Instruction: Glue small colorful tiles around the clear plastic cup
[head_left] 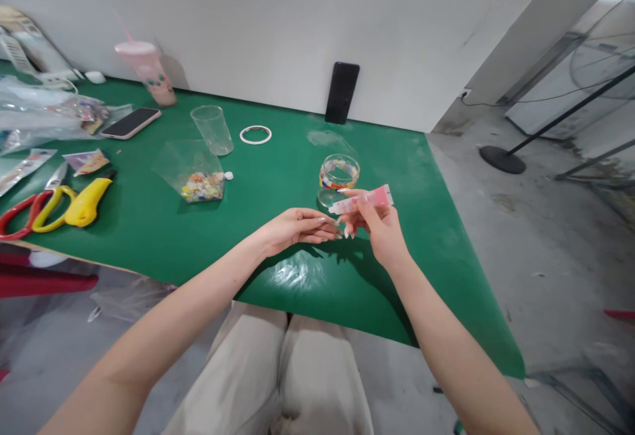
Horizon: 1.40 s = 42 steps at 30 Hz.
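Note:
My right hand (384,227) grips a pink and clear squeeze tube (361,202) between thumb and forefinger, its narrow end pointing left. The other fingers of that hand curl below the tube. My left hand (303,227) is open, with its fingers stretched to the right and its fingertips close to those of my right hand. Whether anything small lies between the fingertips is too fine to make out. Just beyond the tube stands a clear glass jar (339,176) with a band of coloured pieces around its upper part; my right hand and the tube partly cover it.
On the green table (278,184) sit a bag of coloured pieces (202,185), a white cap (228,175), a clear cup (213,132) and a tape ring (255,135). Leftward are scissors (52,207), a phone (131,123) and a pink tumbler (149,73). A black phone (342,92) leans on the wall.

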Tool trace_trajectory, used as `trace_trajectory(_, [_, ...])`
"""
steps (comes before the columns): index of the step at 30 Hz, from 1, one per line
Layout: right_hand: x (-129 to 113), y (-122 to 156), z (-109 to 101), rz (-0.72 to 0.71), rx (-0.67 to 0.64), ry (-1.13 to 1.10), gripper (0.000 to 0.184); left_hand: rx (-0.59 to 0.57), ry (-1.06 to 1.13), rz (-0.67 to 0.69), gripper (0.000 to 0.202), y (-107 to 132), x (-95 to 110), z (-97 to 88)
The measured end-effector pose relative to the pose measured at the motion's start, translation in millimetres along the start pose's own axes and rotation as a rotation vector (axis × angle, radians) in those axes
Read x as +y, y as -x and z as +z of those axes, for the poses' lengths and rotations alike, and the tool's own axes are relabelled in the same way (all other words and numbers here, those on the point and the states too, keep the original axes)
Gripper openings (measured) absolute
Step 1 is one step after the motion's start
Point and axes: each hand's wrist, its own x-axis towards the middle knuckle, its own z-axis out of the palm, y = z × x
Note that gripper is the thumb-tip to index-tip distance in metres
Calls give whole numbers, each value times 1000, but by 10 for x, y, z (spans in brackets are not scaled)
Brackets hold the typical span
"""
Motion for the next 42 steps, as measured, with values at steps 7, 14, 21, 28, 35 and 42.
trace_trajectory(7, [-2,-12,8,-14,28,95,37,69,66,-60,20,0,-1,-6])
trace_trajectory(14, [48,-25,43,26,8,123,39,28,301,-133,39,-32,-17,-32])
trace_trajectory(21, [80,-56,15,67,2,89,35,-27,424,-110,43,-58,-35,-28])
trace_trajectory(28, [102,-62,69,104,125,88,32,-41,449,-95,40,-86,-79,17])
trace_trajectory(35, [95,-80,55,142,135,77,32,-10,437,-107,48,-95,-69,17])
trace_trajectory(42, [111,-87,36,139,116,82,35,-13,425,-101,50,-97,-81,-5])
